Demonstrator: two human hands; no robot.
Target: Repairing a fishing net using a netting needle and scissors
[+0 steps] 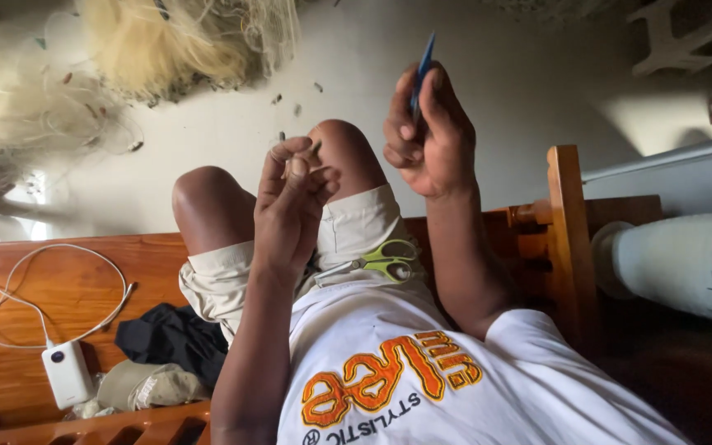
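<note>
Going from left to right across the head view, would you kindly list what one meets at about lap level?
White power bank with its cable → dark cloth → left hand pinching a fine strand → green-handled scissors on the lap → right hand holding a blue tool → wooden post → white cylinder.

Single head view, apparently upside down, looking close along torso to knees.

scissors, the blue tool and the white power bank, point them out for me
scissors [385,259]: head view, on the green handles lying in the lap.
blue tool [423,67]: head view, on the thin blade sticking up above the fingers.
white power bank [66,375]: head view, on its flat face on the wooden bench.
</note>
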